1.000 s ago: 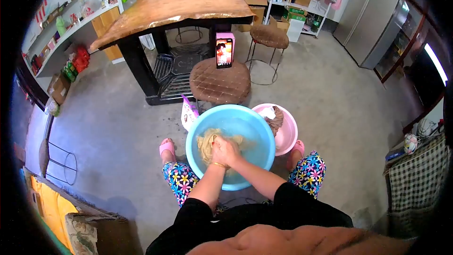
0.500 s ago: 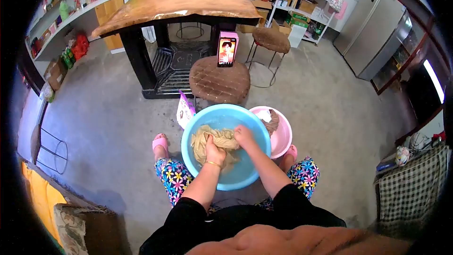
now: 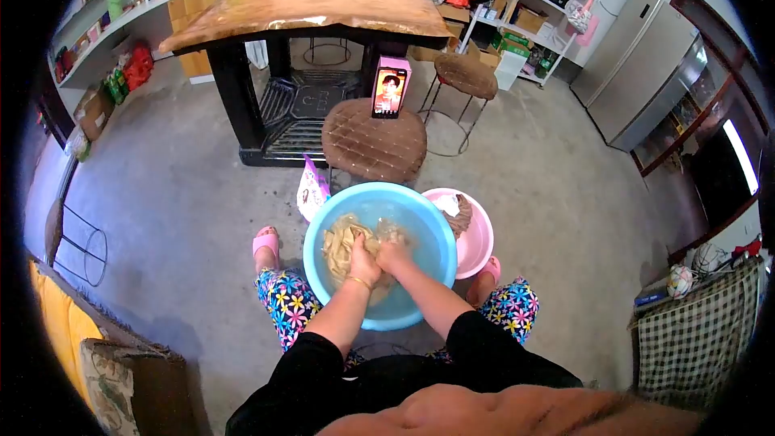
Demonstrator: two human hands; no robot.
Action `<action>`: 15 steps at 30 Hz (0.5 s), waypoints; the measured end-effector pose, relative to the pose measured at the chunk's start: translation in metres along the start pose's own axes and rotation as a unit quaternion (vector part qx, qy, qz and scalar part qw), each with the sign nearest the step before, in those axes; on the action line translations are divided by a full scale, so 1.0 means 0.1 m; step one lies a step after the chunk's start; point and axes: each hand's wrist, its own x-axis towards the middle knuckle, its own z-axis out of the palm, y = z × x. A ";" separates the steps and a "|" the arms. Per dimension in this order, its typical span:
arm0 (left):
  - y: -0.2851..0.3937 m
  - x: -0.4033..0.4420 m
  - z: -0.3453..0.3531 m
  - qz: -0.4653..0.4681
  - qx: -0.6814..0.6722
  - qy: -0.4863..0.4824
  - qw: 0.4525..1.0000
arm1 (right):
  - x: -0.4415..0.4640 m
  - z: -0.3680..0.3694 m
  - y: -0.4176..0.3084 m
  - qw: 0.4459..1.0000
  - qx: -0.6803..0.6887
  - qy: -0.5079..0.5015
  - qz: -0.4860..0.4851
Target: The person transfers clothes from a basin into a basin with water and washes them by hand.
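Between my legs stands a round light-blue basin (image 3: 440,226) with water in it. A wet beige cloth (image 3: 343,244), perhaps a garment, lies bunched in its left half. My left hand (image 3: 363,262) is closed on the cloth, thumb up, with a thin gold bracelet at the wrist. Right beside it, almost touching, my right hand (image 3: 394,257) is closed on the cloth's right part, low at the water. Some of the cloth hangs under the water past my right hand. The fingertips of both hands are hidden by cloth.
A pink basin (image 3: 483,246) holding brown and white cloth stands right of the blue one. A purple-and-white bag (image 3: 312,192) is on its left. Ahead, a brown stool (image 3: 373,145) carries a phone (image 3: 389,93) propped upright. Behind stands a wooden-topped table (image 3: 315,0).
My right hand has come down and left, beside my left hand, and the stretched cloth between them has gone slack. The view has shifted slightly.
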 end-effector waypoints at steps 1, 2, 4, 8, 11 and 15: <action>-0.03 -0.03 0.05 0.012 0.011 0.008 1.000 | 0.03 0.05 0.00 1.000 -0.016 0.000 0.009; -0.05 -0.06 0.07 0.023 0.022 0.016 0.999 | 0.06 0.10 0.02 0.999 -0.033 -0.001 0.018; -0.04 -0.08 0.08 0.014 0.047 0.003 0.999 | 0.08 0.10 0.03 0.999 -0.026 0.019 0.029; -0.01 -0.05 -0.02 -0.010 0.046 -0.003 0.999 | -0.02 -0.21 -0.05 0.993 0.095 0.070 0.005; 0.01 -0.09 0.06 -0.025 0.013 0.030 0.999 | -0.06 -0.24 -0.01 0.959 0.251 0.120 -0.054; 0.05 -0.16 0.13 -0.056 0.001 -0.019 0.998 | -0.23 -0.45 -0.23 0.899 0.361 0.159 -0.191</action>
